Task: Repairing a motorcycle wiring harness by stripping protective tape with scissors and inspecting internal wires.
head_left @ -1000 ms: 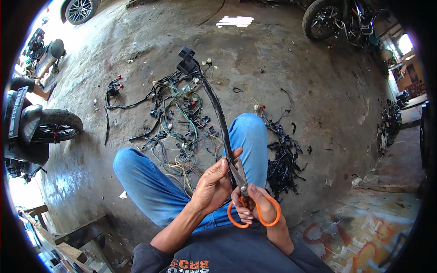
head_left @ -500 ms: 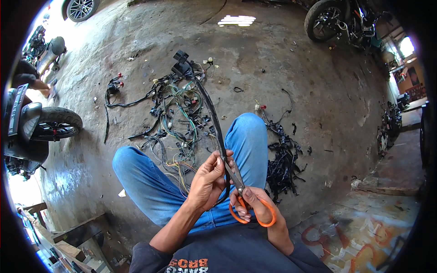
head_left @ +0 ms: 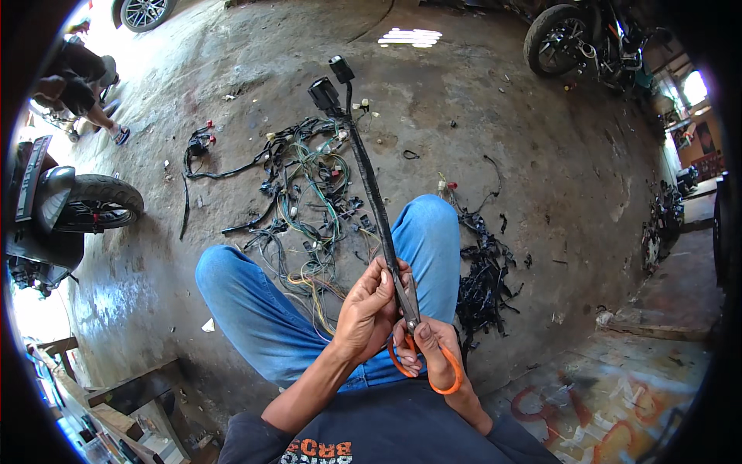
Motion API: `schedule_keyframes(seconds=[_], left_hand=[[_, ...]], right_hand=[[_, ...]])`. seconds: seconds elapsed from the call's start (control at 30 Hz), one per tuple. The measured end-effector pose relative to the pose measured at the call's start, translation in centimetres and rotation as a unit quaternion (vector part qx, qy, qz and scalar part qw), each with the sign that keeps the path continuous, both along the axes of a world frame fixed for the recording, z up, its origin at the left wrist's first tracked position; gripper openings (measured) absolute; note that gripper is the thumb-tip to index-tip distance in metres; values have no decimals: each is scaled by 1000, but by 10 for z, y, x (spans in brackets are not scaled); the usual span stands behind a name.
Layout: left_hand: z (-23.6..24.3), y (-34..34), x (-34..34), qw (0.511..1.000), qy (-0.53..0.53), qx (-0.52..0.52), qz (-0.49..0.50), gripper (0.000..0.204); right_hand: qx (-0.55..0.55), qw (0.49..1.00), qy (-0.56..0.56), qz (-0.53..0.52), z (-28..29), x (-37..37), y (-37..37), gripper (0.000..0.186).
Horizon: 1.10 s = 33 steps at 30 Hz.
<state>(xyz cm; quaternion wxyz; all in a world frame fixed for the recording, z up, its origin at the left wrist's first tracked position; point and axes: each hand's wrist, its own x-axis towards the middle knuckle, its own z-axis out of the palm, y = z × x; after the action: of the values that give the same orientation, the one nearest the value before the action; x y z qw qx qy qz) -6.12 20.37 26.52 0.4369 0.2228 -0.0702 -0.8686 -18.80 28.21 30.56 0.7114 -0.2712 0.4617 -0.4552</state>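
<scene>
Both hands are working closed: the left hand [head_left: 363, 315] is pinching the black cable [head_left: 374, 193] above the blue jeans [head_left: 255, 309], seemingly to steady it, while the right hand [head_left: 437, 348] is holding scissors [head_left: 413, 312] against it.

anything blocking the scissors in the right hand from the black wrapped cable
Nothing visible does: the scissors, held in the right hand, have their blades right at the black wrapped cable. The left hand grips the cable close beside the blade tips.
</scene>
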Motion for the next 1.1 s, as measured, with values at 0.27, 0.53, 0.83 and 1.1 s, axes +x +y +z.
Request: schedule_keyframes(seconds=[0.27, 0.53, 0.83, 1.1], left_hand=[[7, 2, 7, 999, -2, -33, 34, 24], [2, 7, 14, 996, 50, -57, 40, 18], [-15, 18, 31, 991, 63, -117, 30, 38], [-15, 34, 41, 990, -7, -115, 79, 36]], right_hand=[[5, 999, -43, 10, 7, 3, -10, 48], [6, 998, -67, 6, 11, 9, -15, 49], [52, 991, -121, 36, 17, 15, -16, 54], [107, 984, -109, 89, 25, 24, -17, 56]])
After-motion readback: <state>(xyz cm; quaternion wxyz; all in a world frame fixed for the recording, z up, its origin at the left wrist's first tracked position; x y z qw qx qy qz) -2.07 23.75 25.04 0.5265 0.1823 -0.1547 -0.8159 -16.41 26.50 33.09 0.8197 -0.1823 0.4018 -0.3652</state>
